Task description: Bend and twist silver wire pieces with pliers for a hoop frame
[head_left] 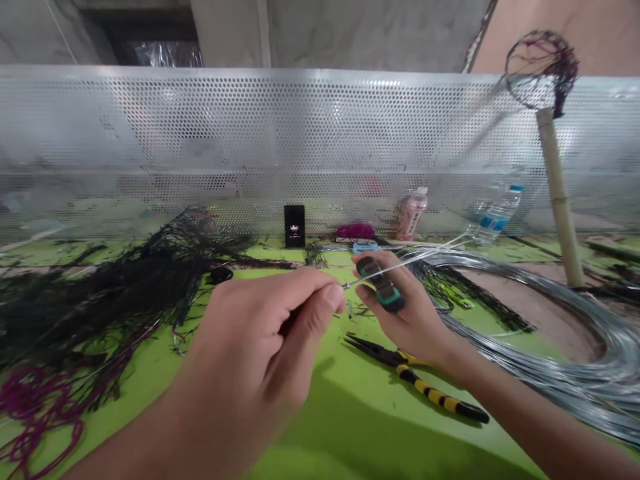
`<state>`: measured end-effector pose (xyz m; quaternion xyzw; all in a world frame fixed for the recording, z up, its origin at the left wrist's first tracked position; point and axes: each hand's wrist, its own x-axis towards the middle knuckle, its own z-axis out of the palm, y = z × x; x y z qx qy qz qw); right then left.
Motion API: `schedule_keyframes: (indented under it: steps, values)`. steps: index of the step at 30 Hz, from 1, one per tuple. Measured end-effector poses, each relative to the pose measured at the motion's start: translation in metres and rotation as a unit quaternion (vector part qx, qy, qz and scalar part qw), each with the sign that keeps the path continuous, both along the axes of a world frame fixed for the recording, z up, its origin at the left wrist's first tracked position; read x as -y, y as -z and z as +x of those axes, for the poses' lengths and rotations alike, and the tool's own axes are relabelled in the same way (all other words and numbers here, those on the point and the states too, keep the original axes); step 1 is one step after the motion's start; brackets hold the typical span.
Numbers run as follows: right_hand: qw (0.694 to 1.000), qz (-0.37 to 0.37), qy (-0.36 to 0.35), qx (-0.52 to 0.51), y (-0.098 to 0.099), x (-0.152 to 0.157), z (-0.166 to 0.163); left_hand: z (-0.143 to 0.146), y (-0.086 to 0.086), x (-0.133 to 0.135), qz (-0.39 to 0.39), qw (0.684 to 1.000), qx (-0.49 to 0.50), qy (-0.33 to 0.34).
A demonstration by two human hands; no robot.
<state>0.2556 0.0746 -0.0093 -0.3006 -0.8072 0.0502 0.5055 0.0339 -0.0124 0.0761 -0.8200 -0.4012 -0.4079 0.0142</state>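
My left hand [265, 327] is closed in a pinch on the end of a thin silver wire [400, 265] that runs right toward a big coil of wire [575, 340]. My right hand [405, 313] is closed round the grey and teal handles of a small cutter [383, 285], which sits against the wire just right of my left fingertips. Both hands hover above the green table [350, 413]. Long-nose pliers [420, 377] with yellow and black handles lie on the table below my right hand.
A heap of black feathery strands [115, 293] and magenta strands [40, 407] covers the left. A perforated metal screen [300, 147] closes the back. Before it stand a black phone [295, 226], a pink bottle [413, 213], a water bottle [493, 217] and a bamboo post [557, 193].
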Motion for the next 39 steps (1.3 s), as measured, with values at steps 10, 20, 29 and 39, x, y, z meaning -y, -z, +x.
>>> schedule_keyframes:
  steps: [10, 20, 29, 39]
  values:
    - [0.987, 0.133, -0.092, 0.002, -0.018, -0.040, -0.041, -0.011, -0.008, 0.003, -0.197, 0.976, 0.072, 0.056]
    - [0.987, 0.134, -0.085, -0.011, -0.013, -0.041, -0.046, -0.014, -0.008, 0.003, -0.202, 0.973, 0.074, 0.082]
    - [0.987, 0.138, -0.077, -0.015, -0.009, -0.042, -0.049, -0.015, -0.009, 0.004, -0.163, 0.982, 0.057, 0.077]
    - [0.987, 0.151, -0.054, -0.024, -0.010, -0.042, -0.049, -0.014, -0.008, 0.003, -0.176, 0.980, 0.063, 0.065]
